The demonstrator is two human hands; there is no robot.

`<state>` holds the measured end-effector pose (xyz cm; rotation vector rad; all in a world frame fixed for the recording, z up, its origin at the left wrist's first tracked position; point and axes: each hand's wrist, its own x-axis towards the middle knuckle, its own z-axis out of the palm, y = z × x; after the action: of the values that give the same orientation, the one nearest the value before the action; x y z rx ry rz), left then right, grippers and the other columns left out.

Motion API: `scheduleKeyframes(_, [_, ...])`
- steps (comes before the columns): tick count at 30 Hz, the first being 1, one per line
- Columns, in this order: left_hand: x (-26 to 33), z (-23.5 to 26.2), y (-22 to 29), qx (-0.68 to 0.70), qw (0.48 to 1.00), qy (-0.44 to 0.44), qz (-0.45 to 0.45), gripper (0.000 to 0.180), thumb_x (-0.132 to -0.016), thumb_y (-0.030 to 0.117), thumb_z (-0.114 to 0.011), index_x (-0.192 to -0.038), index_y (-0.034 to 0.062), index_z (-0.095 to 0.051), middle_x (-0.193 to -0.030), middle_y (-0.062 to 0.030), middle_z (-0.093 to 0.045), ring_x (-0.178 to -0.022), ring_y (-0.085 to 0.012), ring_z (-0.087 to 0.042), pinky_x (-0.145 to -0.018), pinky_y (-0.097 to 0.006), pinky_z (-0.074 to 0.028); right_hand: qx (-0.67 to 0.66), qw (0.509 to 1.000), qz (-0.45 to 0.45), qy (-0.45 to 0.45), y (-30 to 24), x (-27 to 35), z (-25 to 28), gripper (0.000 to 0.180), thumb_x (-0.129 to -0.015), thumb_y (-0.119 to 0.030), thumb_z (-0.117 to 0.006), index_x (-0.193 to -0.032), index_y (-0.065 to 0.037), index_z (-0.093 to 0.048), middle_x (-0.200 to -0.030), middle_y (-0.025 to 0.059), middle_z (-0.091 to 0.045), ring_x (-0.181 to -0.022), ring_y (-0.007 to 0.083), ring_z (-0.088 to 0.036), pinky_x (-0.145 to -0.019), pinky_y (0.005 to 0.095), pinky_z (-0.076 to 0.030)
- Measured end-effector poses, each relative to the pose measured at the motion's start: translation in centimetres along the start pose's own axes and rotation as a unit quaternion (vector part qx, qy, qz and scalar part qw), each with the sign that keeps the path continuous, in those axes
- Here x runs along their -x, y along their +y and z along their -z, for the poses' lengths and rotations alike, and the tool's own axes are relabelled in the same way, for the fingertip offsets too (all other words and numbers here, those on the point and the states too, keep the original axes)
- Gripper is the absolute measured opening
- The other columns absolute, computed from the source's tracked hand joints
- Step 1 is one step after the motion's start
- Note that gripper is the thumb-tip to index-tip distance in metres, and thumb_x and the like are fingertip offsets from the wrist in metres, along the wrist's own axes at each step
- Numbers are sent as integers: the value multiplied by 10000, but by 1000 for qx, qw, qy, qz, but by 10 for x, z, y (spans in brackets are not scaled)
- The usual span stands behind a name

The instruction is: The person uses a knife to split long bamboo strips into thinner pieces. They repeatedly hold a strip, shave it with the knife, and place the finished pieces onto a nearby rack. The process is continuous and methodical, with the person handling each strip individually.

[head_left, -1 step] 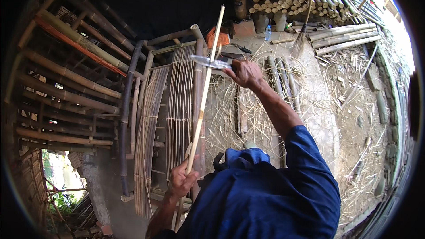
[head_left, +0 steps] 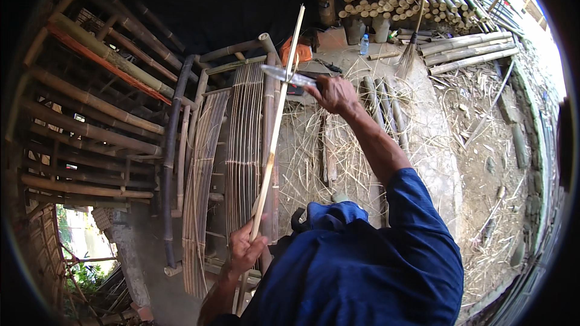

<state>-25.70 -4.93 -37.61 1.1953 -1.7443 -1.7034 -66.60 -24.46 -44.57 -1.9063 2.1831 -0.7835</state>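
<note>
My left hand (head_left: 246,249) is closed round the lower part of a long, pale bamboo strip (head_left: 277,127), which rises steeply and leans a little to the right. A thin sliver stands off the strip just above those fingers. Further up, my right hand (head_left: 335,95) grips a knife (head_left: 279,74) by its handle, mostly hidden in the fingers. The shiny blade points left and lies across the upper part of the strip. Behind the strip is a low bamboo bench topped with narrow slats (head_left: 244,127).
Bamboo poles form a rack (head_left: 103,127) at the left. Curly shavings (head_left: 344,139) litter the floor. Stacked bamboo poles (head_left: 386,0), a plastic bottle (head_left: 364,44), a broom (head_left: 409,60) and an orange bag (head_left: 303,53) stand or lie at the back.
My right hand and the knife have shifted slightly up the strip, and the blade's tilt has changed. The strip has moved a touch left.
</note>
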Motion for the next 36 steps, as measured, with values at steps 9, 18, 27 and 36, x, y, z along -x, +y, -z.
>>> scheduleKeyframes(9, [141,21,-45,-213,975,16,64,438,-914,290,-654,-1214,-28,-637,-623,12,-570,-539,-45,-513,-506,-240,-422,38,929,-351,115,156,-75,120,942,-877,-827,-221,-991,-46,-736,-1040,216,-704,-988,350,-685,-794,474,-535])
scheduleKeyframes(18, [-25,-16,-10,-73,995,64,5,329,-1054,247,-452,-1128,7,-667,-524,50,-431,-420,-40,-427,-399,-234,-343,-174,968,-177,-19,25,3,43,827,-932,-735,-351,-1016,14,-690,-870,282,-685,-852,387,-692,-798,490,-510])
scheduleKeyframes(27, [-150,-1,17,87,991,104,16,1003,-848,372,-782,-1524,-52,-174,-711,22,-579,-480,-8,-452,-384,-174,-349,-227,961,100,-120,-124,154,-43,663,-926,-668,-446,-923,-24,-603,-827,211,-660,-694,414,-661,-591,491,-521])
scheduleKeyframes(36, [-91,-28,13,31,996,55,-59,706,-914,61,-625,-1457,-169,-236,-665,22,-527,-494,6,-416,-415,-183,-336,-114,990,-64,-55,-40,47,-55,736,-958,-702,-310,-850,-81,-689,-521,107,-580,-436,254,-562,-408,400,-457])
